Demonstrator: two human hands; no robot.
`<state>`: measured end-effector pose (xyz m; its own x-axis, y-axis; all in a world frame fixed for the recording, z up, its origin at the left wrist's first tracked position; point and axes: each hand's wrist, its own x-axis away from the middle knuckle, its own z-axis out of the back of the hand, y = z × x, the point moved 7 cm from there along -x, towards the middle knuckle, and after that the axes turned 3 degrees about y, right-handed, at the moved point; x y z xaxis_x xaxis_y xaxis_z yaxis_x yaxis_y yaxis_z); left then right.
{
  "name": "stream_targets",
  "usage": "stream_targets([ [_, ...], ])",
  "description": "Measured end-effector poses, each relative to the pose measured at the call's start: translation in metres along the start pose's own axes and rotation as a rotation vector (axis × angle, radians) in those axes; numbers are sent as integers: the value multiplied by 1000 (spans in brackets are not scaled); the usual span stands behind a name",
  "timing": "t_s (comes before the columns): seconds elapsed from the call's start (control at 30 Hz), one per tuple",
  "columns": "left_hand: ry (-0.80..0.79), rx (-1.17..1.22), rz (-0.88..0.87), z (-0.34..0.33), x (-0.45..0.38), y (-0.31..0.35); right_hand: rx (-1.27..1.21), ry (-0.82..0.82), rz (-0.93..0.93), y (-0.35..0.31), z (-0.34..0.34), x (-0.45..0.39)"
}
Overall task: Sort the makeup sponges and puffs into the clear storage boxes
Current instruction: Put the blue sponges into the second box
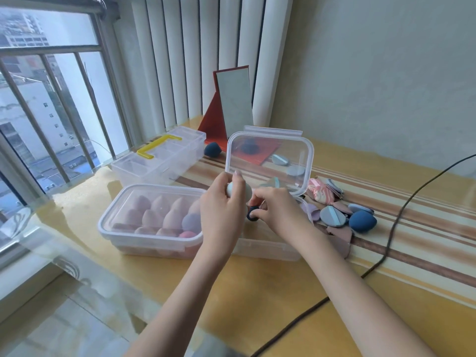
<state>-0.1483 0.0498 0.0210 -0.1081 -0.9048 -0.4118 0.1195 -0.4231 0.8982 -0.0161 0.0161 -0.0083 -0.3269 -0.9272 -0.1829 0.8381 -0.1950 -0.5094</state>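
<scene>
Over the open clear box (268, 249), the left hand (222, 210) grips a pale green sponge (238, 190) while right-hand fingers (260, 215) pinch a dark sponge (253, 213) (lid (269, 161) upright), best lowered in snugly side by side.

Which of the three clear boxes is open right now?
The box under the hands, its lid tilted up behind. The sponge-filled box and the yellow-handled box both have lids on.

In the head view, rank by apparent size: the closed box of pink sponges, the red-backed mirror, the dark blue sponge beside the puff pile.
1. Closed box of pink sponges, though it is nearer the camera.
2. Red-backed mirror.
3. Dark blue sponge.
</scene>
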Motion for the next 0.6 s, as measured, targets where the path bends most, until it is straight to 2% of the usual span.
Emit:
stream_targets([
  [0.17, -257, -200, 177, -13, -9, -1, -44, 61, -75, 9, 2, -2],
  [0.33, -588, -266, 348, -36, -13, -11, 36, 108, -83, 10, 7, 0],
  [0.5, -664, -277, 424, -40, -13, -17, -176, 114, -117, 15, 11, 4],
  [0.6, -672, -260, 468, -38, -14, -21, -439, 111, -153, 11, 15, 8],
])
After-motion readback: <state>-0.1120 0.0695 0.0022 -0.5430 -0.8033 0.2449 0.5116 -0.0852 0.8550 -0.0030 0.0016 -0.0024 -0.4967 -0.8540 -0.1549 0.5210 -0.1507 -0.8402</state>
